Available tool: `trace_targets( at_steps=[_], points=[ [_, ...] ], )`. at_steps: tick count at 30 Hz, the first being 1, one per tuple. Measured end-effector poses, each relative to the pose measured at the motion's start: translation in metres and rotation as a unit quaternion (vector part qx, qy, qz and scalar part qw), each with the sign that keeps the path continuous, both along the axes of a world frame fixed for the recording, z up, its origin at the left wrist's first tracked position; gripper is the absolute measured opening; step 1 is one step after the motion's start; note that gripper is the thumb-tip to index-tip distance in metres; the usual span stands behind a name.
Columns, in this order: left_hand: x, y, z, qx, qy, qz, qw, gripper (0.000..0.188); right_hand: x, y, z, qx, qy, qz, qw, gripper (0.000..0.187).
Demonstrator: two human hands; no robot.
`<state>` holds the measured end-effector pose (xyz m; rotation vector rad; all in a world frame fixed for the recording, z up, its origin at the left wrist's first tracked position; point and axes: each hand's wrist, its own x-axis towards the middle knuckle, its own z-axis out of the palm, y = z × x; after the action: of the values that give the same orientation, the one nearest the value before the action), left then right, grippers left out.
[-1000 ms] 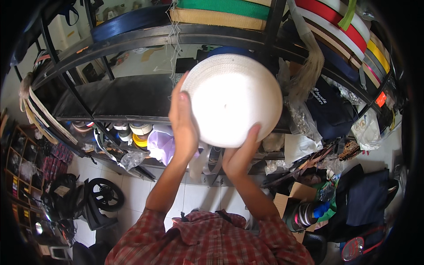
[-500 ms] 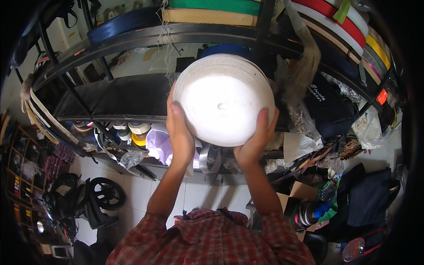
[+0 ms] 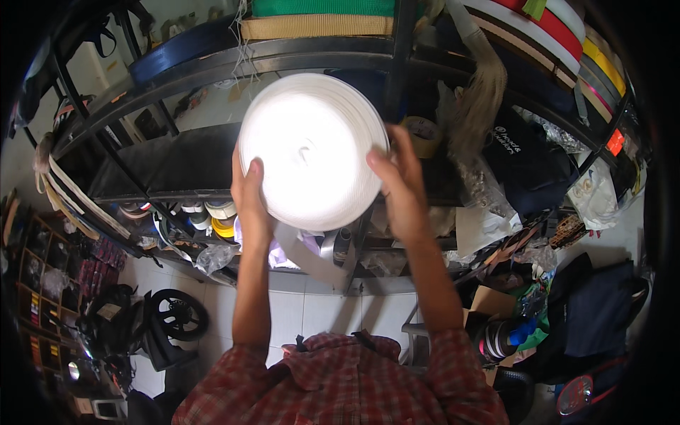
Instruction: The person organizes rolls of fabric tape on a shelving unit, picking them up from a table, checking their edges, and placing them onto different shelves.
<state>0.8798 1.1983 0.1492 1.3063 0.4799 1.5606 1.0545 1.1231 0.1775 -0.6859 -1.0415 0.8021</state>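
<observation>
A large round roll of white webbing (image 3: 312, 152) is held up in front of the rack, its flat coiled side facing me and partly washed out by glare. My left hand (image 3: 251, 202) grips its left edge, the thumb lying on the face. On the right edge, my right hand (image 3: 402, 188) clasps it the same way, fingers behind the rim. A pale loose strip (image 3: 308, 258) hangs below the roll; whether it is the roll's own end I cannot tell.
A black metal rack (image 3: 319, 51) carries rolls of green webbing (image 3: 326, 7), tan webbing (image 3: 319, 27) and red webbing (image 3: 513, 14). Tape rolls (image 3: 221, 212) sit on a lower level. A motorcycle (image 3: 152, 319) stands at left; dark bags (image 3: 598, 312) and a cardboard box (image 3: 489, 301) lie at right.
Both hands have shifted the white roll left and slightly up. A yellowish tape roll on the shelf behind has come into view, and a pale strip now hangs lower beneath the roll.
</observation>
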Motion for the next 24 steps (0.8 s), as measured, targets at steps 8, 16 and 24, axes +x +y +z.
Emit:
trace_targets(
  at_steps=[8,16,24],
  points=[
    [0.016,-0.013,-0.004,-0.003,-0.059,0.011,0.998,0.059,-0.029,0.024,-0.027,0.031,0.076,-0.166,0.983,0.049],
    [0.023,-0.017,-0.011,-0.069,-0.107,0.074,0.989,0.051,-0.053,0.016,-0.049,0.03,0.027,-0.167,0.985,0.04],
    [0.003,0.049,0.044,-0.157,-0.073,-0.086,0.981,0.045,0.008,0.002,-0.039,0.042,-0.021,-0.135,0.99,0.022]
  ],
)
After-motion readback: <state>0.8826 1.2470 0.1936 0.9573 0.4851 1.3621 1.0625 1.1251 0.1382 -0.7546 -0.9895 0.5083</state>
